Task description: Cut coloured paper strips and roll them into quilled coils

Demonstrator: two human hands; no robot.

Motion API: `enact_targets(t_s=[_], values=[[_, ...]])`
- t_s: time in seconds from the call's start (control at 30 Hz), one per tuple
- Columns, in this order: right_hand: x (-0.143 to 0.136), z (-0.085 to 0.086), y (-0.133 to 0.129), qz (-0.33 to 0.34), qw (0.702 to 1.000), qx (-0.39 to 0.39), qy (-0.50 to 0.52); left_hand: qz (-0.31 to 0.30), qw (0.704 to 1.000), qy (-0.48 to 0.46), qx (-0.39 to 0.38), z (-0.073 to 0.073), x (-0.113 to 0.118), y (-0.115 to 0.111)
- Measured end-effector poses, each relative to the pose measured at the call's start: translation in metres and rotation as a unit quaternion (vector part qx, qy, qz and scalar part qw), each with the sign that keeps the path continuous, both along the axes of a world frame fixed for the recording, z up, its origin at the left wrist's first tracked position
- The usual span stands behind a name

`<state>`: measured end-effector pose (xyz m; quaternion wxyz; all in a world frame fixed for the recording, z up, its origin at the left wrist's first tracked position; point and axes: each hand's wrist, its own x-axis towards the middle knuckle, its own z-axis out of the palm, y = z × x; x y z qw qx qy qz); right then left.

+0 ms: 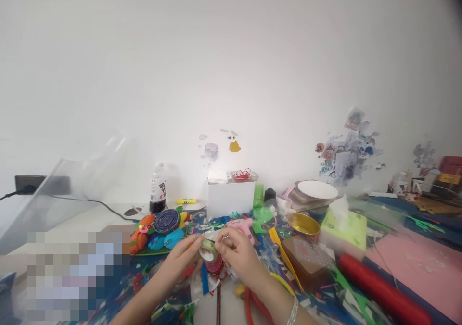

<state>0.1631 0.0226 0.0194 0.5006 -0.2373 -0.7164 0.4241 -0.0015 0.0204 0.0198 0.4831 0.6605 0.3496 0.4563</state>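
Observation:
Near the middle of the cluttered table, my left hand (pixel 188 252) is closed on the left edge of a small roll of green patterned tape (pixel 208 250). My right hand (pixel 236 253) touches the roll's right side with thumb and fingers pinched together. The roll is tilted, its white inner ring showing. Just below it lies a red coiled disc (pixel 215 264), with a dark thin stick (pixel 218 301) running down from it. A pink glue gun (pixel 241 225) sits behind my right hand, partly hidden by it.
Colourful craft flowers (pixel 166 221) and a dark bottle (pixel 158 190) are at the left. A white box (pixel 231 199) stands behind. To the right are a gold tin (pixel 304 225), a brown box (pixel 306 260), a green tissue box (pixel 342 231) and a red roll (pixel 382 289).

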Motion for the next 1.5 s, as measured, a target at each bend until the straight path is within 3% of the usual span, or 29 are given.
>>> enact_targets(t_s=[0.13,0.67,1.07,1.23,1.3,1.4,1.5], values=[[-0.002,-0.004,0.000,0.006,1.000,0.016,0.000,-0.011,0.999,-0.031,-0.026,0.000,0.003,-0.002],[-0.006,0.003,-0.015,-0.079,0.988,0.114,-0.071,-0.026,0.987,-0.126,-0.101,-0.001,0.009,-0.007],[-0.016,-0.003,-0.022,-0.075,0.993,0.088,-0.012,-0.077,0.967,-0.202,-0.134,-0.002,0.017,-0.015],[-0.020,0.000,-0.022,-0.023,0.995,0.017,0.095,-0.072,0.969,-0.201,-0.122,0.006,0.022,-0.022],[-0.017,0.001,-0.020,-0.016,0.995,0.014,0.094,-0.060,0.972,-0.196,-0.118,0.008,0.021,-0.022],[-0.010,0.002,-0.017,-0.039,0.997,0.071,0.013,-0.057,0.972,-0.191,-0.120,0.008,0.018,-0.018],[-0.002,0.003,-0.016,-0.096,0.975,0.184,-0.083,-0.065,0.974,-0.183,-0.120,0.006,0.011,-0.013]])
